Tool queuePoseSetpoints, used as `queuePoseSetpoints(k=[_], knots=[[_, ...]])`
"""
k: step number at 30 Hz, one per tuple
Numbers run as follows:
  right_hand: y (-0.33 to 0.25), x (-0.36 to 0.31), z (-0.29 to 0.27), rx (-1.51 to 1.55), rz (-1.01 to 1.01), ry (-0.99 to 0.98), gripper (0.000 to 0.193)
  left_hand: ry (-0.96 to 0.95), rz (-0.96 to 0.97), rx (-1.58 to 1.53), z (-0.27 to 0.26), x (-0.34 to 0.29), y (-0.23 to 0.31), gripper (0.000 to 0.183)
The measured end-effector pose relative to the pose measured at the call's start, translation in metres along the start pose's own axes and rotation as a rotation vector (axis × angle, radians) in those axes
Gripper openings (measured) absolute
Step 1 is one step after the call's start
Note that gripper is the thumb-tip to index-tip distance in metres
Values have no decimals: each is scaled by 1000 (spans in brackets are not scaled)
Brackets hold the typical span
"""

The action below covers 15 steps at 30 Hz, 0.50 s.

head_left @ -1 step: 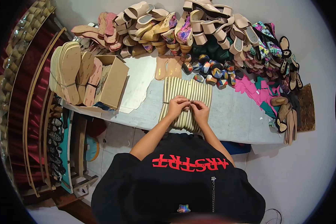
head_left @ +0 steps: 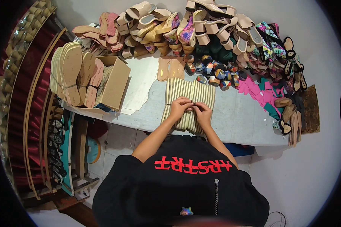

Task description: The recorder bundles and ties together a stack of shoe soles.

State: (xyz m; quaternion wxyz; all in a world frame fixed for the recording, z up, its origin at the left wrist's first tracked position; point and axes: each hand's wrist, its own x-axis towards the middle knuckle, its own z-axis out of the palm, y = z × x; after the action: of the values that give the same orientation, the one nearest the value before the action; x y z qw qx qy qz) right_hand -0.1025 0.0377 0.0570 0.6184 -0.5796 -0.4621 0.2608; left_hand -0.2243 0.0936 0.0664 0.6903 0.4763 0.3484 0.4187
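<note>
On the grey table in front of me stands a long bundle of insoles [head_left: 191,89], packed side by side on edge, showing cream and dark stripes. A thin dark tie [head_left: 168,104] runs across its middle and shows at the left side. My left hand [head_left: 181,107] and my right hand [head_left: 203,113] meet over the top of the bundle. The fingers of both are pinched on the dark tie between them, which is partly hidden by the fingertips. Beyond the bundle's far end lie flat tan insoles [head_left: 171,69].
At left, tied insole stacks [head_left: 71,72] stand beside a cardboard box [head_left: 115,85] and white sheets [head_left: 142,83]. Small multicoloured heels [head_left: 218,73] sit behind the bundle. Piled sandals [head_left: 216,28] line the wall. Pink fabric pieces [head_left: 255,90] lie at right.
</note>
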Motion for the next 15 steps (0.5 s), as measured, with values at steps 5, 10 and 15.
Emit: queuePoseSetpoints(k=[5,10,15], knots=[[-6,-2,-1,98,211,13,11,-29,20,8,-3,-1,-3,12],[-3,0,-2,135,247,9,10,-86,27,90,-7,-1,-6,15],[-9,2,-1,10,59,-49,7,-51,-38,2,-6,1,-7,15]])
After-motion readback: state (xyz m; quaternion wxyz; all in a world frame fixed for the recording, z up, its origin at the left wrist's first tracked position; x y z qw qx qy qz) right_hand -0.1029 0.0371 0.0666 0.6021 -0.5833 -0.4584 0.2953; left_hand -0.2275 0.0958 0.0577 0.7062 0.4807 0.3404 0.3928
